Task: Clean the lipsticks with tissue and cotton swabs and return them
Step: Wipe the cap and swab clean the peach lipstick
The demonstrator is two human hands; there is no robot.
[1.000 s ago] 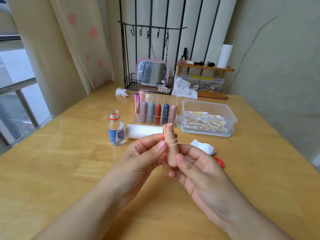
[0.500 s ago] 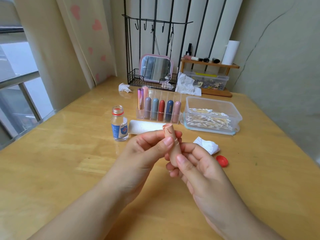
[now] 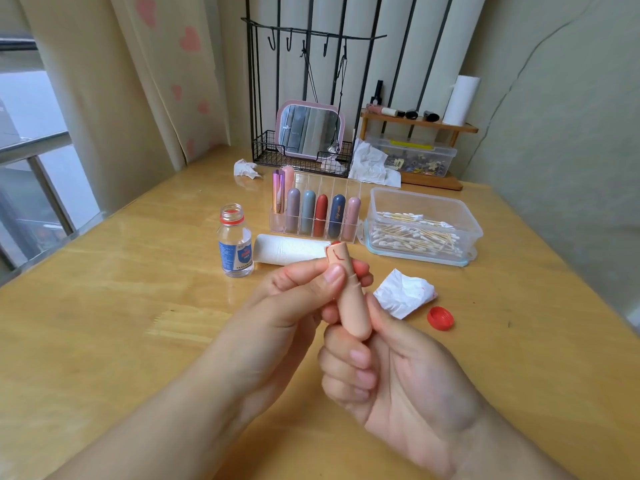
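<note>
Your wooden bench point(image 3: 104, 306) runs back to a wire rack and a small mirror point(image 3: 309, 130), with a clear organiser point(image 3: 349, 188) of capped lipsticks standing in front of them. You hold the peach lipstick point(image 3: 349, 299) upright over the bench, between both hands: your left hand point(image 3: 287, 306) has thumb and fingers closed on its upper part, and your right hand point(image 3: 398, 368) pinches the lower body, the other fingers curled beneath. Red smears show near the top. If you mean to pull the cap off, a sharp tug could let the tube jump from your fingers and mark the bench or your skin. The open bottle point(image 3: 235, 245) stands just beyond your left hand, its red cap point(image 3: 440, 318) lying apart to the right; a careless elbow could tip it. The stained tissue point(image 3: 403, 294) and cotton swabs point(image 3: 415, 233) lie within easy reach.
</note>
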